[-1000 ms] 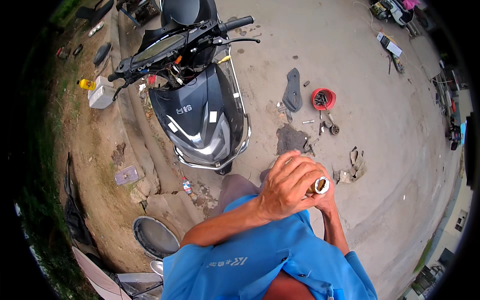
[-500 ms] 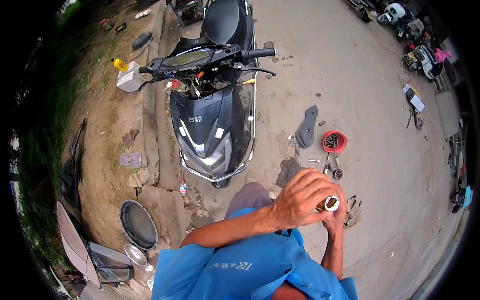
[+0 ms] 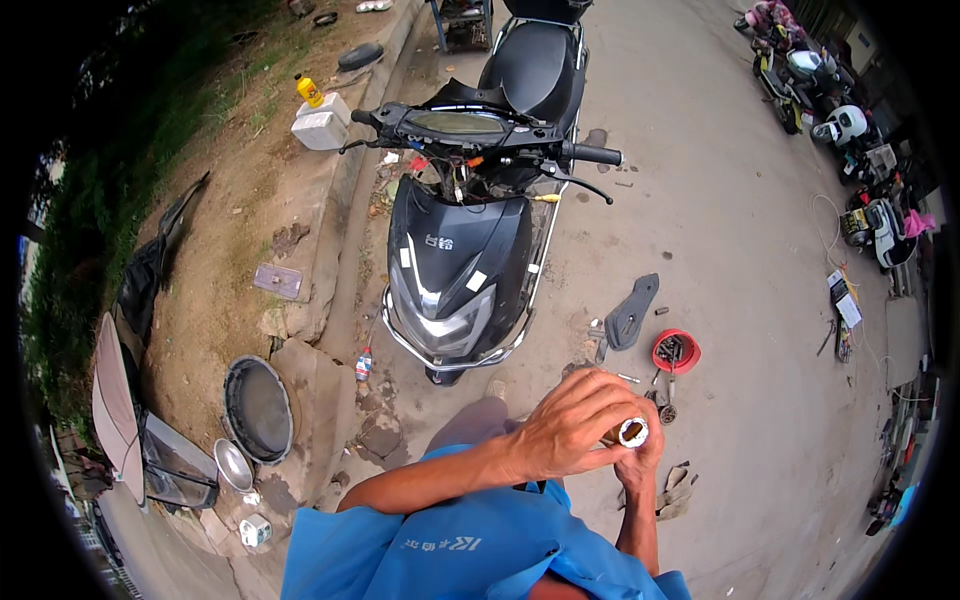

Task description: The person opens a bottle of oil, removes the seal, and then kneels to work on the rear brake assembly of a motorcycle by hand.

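Both my hands are raised in front of my blue shirt (image 3: 440,545), close together around a small tube-like piece (image 3: 633,432) seen end-on, with a whitish jagged rim and a brownish inside. Coming across from the left, my left hand (image 3: 575,420) has its fingers curled over the piece. My right hand (image 3: 642,462) wraps it from the other side, its fingers partly hidden behind it. The rest of the piece's length is covered by the hands. Beyond them stands a black scooter (image 3: 455,260), its handlebar area uncovered and loose wires showing.
On the ground past my hands lie a red bowl (image 3: 690,341) of metal sockets, a dark plastic panel (image 3: 630,315) and work gloves (image 3: 674,492). A black basin (image 3: 232,400) and metal bowl (image 3: 233,464) are at left by the curb. Parked scooters (image 3: 850,125) line the right.
The view has turned, so the scooter sits further right in it and my hands appear slightly lower and further left. Both hands keep their hold on the tube-like piece.
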A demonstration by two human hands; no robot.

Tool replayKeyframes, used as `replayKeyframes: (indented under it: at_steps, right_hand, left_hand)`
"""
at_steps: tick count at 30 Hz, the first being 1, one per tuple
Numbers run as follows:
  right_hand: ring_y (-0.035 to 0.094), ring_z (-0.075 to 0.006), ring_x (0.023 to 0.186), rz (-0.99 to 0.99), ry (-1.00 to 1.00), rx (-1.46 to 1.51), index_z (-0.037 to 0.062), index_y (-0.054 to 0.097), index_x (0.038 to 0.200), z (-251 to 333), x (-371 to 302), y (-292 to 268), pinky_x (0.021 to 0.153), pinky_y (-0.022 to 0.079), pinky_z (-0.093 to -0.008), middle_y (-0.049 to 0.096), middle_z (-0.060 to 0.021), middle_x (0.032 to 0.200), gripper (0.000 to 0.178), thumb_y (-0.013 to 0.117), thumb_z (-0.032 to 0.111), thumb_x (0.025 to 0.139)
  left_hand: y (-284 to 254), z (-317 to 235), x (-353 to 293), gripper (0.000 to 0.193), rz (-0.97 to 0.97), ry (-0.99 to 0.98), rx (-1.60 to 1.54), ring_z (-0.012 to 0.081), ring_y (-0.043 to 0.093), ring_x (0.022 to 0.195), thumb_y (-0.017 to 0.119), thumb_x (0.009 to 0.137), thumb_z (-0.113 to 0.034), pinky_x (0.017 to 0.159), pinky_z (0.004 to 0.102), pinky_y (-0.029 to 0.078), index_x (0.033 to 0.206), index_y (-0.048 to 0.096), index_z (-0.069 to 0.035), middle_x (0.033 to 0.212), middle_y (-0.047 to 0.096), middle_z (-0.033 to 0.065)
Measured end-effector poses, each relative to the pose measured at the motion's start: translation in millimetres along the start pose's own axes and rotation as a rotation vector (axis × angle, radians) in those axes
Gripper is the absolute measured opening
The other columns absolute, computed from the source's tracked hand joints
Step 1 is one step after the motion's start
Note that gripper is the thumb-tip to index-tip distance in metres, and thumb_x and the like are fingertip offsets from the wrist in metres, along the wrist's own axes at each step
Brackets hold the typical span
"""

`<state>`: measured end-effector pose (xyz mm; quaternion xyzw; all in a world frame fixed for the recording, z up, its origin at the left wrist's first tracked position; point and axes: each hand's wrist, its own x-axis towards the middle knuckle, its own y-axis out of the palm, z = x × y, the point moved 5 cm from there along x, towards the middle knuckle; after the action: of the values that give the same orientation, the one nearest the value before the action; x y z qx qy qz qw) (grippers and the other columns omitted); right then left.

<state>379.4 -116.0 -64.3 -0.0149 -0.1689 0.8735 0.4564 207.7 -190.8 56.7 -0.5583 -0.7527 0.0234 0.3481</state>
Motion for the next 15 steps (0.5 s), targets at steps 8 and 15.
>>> replayKeyframes:
  at_steps: [8,15]
  right_hand:
    - [0.068,-0.032,0.109,0.046,-0.047,-0.075,0.0015,0.061,0.12,26.7,-2.1,63.1,0.095,0.053,-0.0411,0.068,-0.0166,0.117,0.058,0.089,0.009,0.069]
    - [0.067,-0.0312,0.109,-0.064,0.005,-0.04,0.0018,0.063,0.12,42.3,-14.9,124.2,0.095,0.052,-0.0404,0.068,-0.0165,0.118,0.056,0.088,0.013,0.072]
  left_hand:
    - [-58.4,14.1,-37.9,0.049,-0.035,-0.059,0.005,0.0333,0.062,0.113,0.087,0.069,-0.01,0.094,0.0443,0.05,0.112,0.068,-0.001,0.115,0.067,0.0103]
    - [-116.2,40.6,-60.3,0.046,-0.012,0.037,-0.081,0.0326,0.062,0.113,0.087,0.069,-0.01,0.094,0.0454,0.051,0.11,0.068,-0.001,0.113,0.067,0.0089]
